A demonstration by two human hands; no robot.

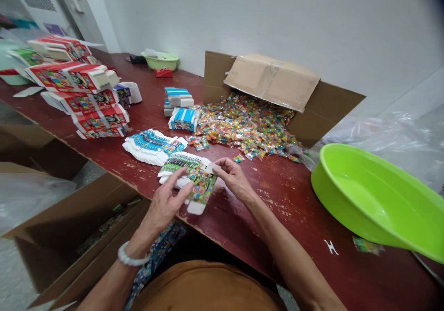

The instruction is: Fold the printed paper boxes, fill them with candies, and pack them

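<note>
Showing near the front edge of the table (277,209), a printed green carton (203,188) is gripped at its upper white flap between the thumb and fingers of the right hand (237,181). The left hand (166,202) is held open, thumb and fingers parted, at the carton's left side; whether it is pressed against the print cannot be told. Just beside the carton, a row of green cartons (175,162) is fanned out, with a row of blue cartons (147,143) spread beyond it. Wrapped candies (243,126) are heaped before an opened cardboard box (274,80). Red cartons (71,77) are stacked at the left, and a lime-green basin (342,190) is seen at the right.
</note>
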